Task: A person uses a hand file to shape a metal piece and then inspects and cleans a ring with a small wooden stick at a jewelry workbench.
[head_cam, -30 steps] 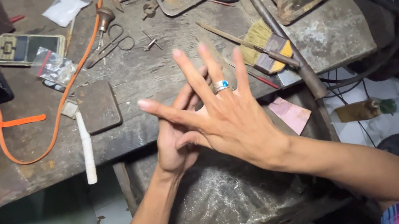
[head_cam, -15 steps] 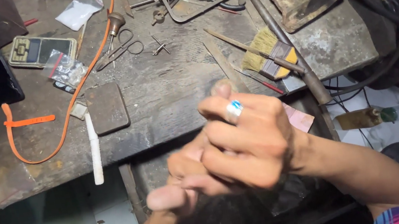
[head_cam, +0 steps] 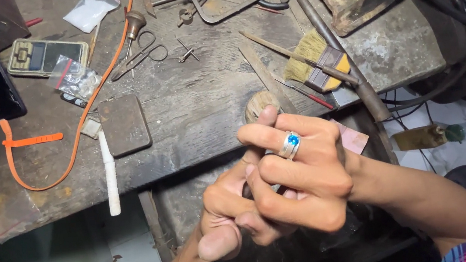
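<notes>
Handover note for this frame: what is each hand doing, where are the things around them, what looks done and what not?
Right hand: wrapped over the left, fingers curled; a silver ring with a blue stone sits on one finger.
Left hand: clasped under the right, thumb out. Whether anything is held between them cannot be seen.
On the workbench: paintbrush, scissors, dark square block, white stick, orange strap, pocket scale.
Done: ring is on.
Left: tools lie untouched.

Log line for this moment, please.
hands: right hand clasped over left hand | right hand: silver ring with blue stone | held item: none visible | behind: paintbrush, scissors
</notes>
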